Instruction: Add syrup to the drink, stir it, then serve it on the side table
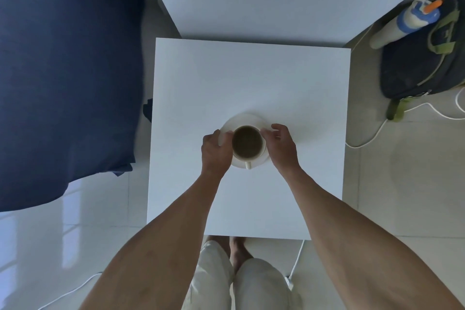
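Soft, cool daylight fills the frame, giving everything a bluish cast. The square white tabletop (251, 83) in the centre is evenly lit, with only a faint grey shadow around the round white saucer (247, 118) and along the forearms. The glossy pale floor tiles (37, 234) at lower left carry bright window-shaped reflections, which suggests light entering from that side. The dark blue fabric (63, 70) at upper left reads nearly flat, with little detail in its folds. Wide-angle distortion bends straight edges outward and stretches the forearms towards the bottom corners. Focus is slightly soft overall, and the black bag (415, 70) at upper right looks smeared.
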Demonstrator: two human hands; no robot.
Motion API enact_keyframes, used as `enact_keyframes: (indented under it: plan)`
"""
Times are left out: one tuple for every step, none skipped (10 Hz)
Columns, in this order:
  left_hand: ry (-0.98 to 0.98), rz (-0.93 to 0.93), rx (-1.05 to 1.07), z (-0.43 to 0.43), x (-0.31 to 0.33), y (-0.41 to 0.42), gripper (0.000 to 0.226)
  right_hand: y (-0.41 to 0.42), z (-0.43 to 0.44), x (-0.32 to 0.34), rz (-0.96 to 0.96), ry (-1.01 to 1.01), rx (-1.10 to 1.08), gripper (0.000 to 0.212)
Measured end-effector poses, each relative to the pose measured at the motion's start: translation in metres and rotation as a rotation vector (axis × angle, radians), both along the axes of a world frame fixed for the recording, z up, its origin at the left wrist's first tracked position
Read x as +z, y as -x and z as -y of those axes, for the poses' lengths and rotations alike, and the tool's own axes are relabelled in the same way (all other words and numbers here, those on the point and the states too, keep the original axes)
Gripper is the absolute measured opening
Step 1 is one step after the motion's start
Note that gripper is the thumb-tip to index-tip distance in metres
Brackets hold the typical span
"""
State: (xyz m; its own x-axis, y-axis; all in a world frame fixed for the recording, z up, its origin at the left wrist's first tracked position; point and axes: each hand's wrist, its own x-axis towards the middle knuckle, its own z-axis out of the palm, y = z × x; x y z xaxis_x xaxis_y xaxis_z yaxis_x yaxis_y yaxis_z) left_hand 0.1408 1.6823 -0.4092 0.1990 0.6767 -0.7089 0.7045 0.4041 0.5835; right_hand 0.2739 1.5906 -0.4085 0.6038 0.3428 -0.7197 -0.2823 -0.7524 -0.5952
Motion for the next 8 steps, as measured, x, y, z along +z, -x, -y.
enact_keyframes:
  plan:
    - [0.002, -0.001, 0.007, 0.0, -0.001, 0.0, 0.033, 0.001, 0.001, -0.004, 0.004, -0.002, 0.005, 0.048]
    - [-0.004, -0.014, -0.006, 0.001, -0.003, 0.0, 0.037, 0.0, 0.001, -0.006, 0.01, -0.006, 0.005, 0.048]
    - [-0.015, -0.032, -0.012, 0.003, -0.001, -0.001, 0.042, 0.002, 0.002, -0.008, 0.019, -0.01, 0.003, 0.047]
    - [-0.057, -0.076, -0.111, 0.004, 0.0, -0.002, 0.042, 0.005, 0.003, -0.008, 0.009, -0.014, -0.002, 0.048]
    - [-0.051, -0.096, -0.105, 0.003, 0.002, -0.002, 0.049, 0.003, 0.002, -0.005, -0.04, -0.013, 0.009, 0.052]
    - [-0.015, -0.114, -0.079, 0.002, 0.013, 0.0, 0.057, 0.002, 0.003, 0.009, -0.061, 0.004, 0.045, 0.055]
    - [-0.044, -0.115, -0.052, 0.001, 0.029, 0.002, 0.058, 0.001, 0.007, 0.023, -0.05, 0.008, 0.037, 0.056]
    - [-0.064, -0.113, -0.048, 0.005, 0.047, 0.007, 0.055, 0.005, 0.014, 0.046, -0.034, 0.019, 0.064, 0.052]
